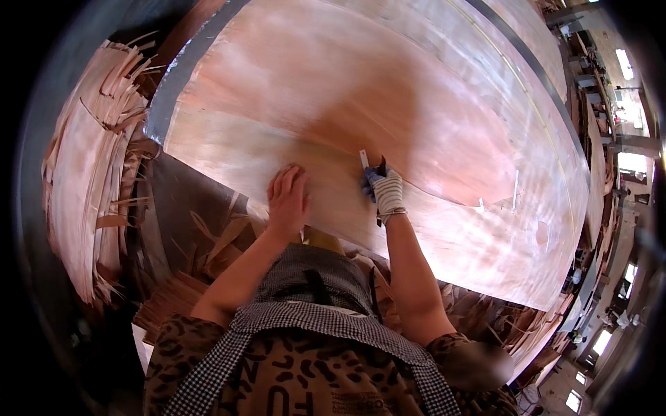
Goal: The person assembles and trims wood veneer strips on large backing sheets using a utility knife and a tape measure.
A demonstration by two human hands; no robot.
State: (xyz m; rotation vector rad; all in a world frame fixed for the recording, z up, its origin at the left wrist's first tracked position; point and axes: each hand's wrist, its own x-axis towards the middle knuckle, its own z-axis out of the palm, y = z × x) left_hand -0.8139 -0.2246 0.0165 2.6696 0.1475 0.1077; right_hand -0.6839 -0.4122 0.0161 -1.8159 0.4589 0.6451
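A large, thin sheet of wood veneer (458, 236) lies before me, pale along its near side and redder farther off. My left hand (288, 197) is bare and rests on the near part of this sheet, fingers stretched forward with nothing in them. To its right, my right hand (383, 190) wears a pale knitted glove with dark blue fingertips. It is closed around a dark-handled tool with a flat pale strip (363, 159) like a blade, which points away from me. The fingers hide most of the handle. My shadow falls on the veneer beyond both hands.
A tall stack of ragged veneer strips (94, 166) stands at the left. Torn veneer scraps (225, 239) lie below the near edge. Dark bands (182, 76) border the work surface. A thin white strip (515, 191) lies on the sheet at right. Timber and bright windows line the far right.
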